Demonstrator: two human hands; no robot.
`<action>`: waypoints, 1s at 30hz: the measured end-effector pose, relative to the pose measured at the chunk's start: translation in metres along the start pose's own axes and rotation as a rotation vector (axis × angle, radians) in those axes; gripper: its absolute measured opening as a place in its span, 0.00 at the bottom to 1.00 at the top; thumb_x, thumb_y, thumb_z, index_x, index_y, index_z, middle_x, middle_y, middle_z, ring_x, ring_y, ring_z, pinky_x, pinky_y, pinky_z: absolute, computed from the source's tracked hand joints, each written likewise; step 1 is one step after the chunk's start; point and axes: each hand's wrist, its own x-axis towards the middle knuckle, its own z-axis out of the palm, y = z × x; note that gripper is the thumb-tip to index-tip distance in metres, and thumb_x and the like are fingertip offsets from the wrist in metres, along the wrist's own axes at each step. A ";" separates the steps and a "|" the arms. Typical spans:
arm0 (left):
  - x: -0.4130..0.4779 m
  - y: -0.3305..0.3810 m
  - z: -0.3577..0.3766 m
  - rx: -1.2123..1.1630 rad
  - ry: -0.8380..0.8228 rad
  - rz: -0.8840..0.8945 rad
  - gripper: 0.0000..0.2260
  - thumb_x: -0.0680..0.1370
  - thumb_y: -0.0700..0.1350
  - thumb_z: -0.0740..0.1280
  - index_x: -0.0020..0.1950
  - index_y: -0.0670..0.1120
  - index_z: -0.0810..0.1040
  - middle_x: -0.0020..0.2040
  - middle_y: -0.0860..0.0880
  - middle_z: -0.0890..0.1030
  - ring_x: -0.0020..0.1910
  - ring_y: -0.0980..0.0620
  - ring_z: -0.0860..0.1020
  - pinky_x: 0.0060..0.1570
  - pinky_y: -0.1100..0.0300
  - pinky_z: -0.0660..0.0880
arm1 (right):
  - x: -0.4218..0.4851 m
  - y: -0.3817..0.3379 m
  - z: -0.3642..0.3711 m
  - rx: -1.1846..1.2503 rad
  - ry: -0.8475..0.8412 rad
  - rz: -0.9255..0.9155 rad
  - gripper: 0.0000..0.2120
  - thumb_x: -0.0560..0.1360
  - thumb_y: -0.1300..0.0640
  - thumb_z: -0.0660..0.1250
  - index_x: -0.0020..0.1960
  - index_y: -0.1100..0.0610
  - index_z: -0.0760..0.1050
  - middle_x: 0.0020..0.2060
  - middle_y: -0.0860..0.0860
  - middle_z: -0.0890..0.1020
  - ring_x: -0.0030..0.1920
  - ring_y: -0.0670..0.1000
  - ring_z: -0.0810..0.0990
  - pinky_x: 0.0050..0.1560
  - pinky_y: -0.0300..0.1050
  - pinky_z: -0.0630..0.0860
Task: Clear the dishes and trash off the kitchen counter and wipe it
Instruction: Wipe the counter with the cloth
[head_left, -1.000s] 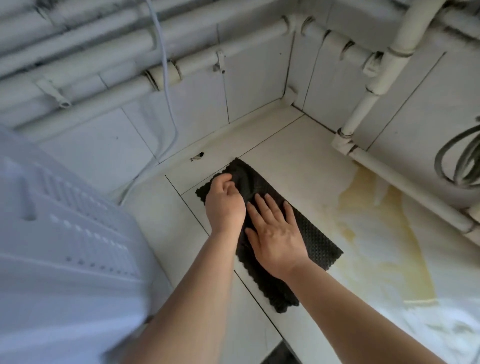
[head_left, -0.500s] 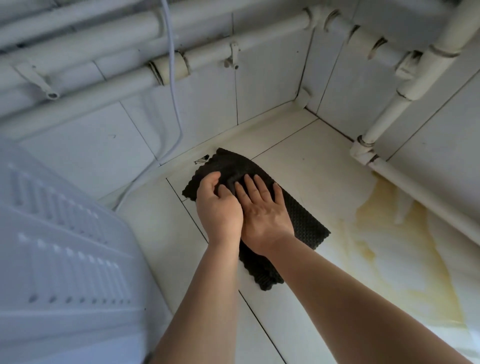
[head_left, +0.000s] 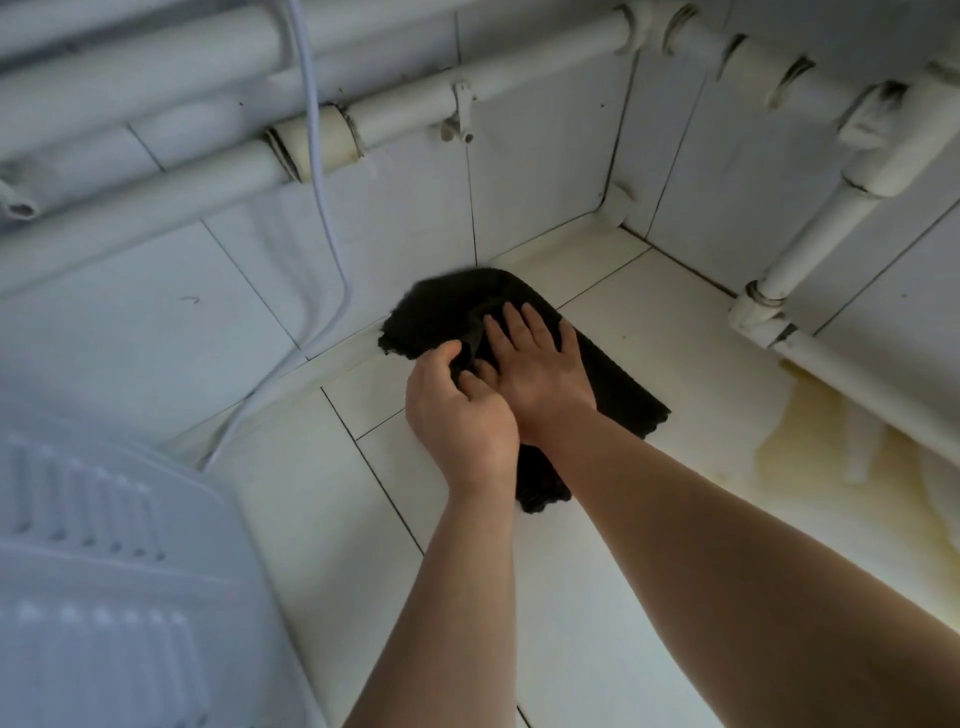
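Pinching up a small fold of the black cloth (head_left: 618, 389) between the thumb and curled fingers (head_left: 470, 382), that's the left hand (head_left: 460, 415), knuckles facing the camera. Right beside it, the right hand (head_left: 545, 376) lies flat on the same cloth, palm down, its fingers (head_left: 522, 330) straight and only slightly spread, pointing at the back wall. The two hands touch around the thumbs.

The cloth has a bumpy, ribbed texture. It's laid out as a longish strip on the tiled counter (head_left: 639, 312). Its far end is bunched up and blurry, right against the foot of the wall tiles (head_left: 545, 171) a bit left of the corner. The near end pokes out below the wrists, and both bare forearms come in from the bottom edge.

Further out, a yellowish stain (head_left: 810, 436) sits on the counter to the right of the cloth, not touching it, below a white pipe (head_left: 857, 384) that runs along the right wall. More white pipes (head_left: 405, 111) run along the back wall. A thin white cable (head_left: 324, 182) hangs down across them toward the counter's back edge. Bottom left is a white plastic casing (head_left: 104, 571) with slotted vents, and honestly I can't tell what it belongs to.
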 end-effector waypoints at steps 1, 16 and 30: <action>0.003 0.004 0.005 0.005 -0.014 -0.004 0.16 0.78 0.35 0.59 0.64 0.43 0.76 0.62 0.46 0.76 0.64 0.49 0.73 0.66 0.55 0.69 | 0.003 0.003 -0.001 -0.012 -0.008 -0.001 0.31 0.80 0.40 0.44 0.78 0.52 0.39 0.78 0.52 0.40 0.77 0.52 0.37 0.75 0.58 0.38; 0.027 0.030 0.067 0.582 -0.404 0.318 0.22 0.81 0.41 0.53 0.76 0.51 0.61 0.78 0.50 0.56 0.78 0.48 0.49 0.75 0.48 0.41 | 0.060 0.092 -0.007 -0.003 0.121 0.224 0.29 0.81 0.43 0.42 0.78 0.54 0.45 0.78 0.54 0.47 0.77 0.53 0.44 0.75 0.58 0.42; 0.038 0.041 0.079 0.775 -0.633 0.330 0.23 0.80 0.42 0.57 0.75 0.49 0.60 0.71 0.47 0.66 0.73 0.45 0.58 0.73 0.49 0.55 | 0.032 0.129 0.003 -0.047 0.155 0.445 0.29 0.81 0.45 0.37 0.78 0.58 0.45 0.77 0.56 0.50 0.77 0.56 0.48 0.75 0.57 0.43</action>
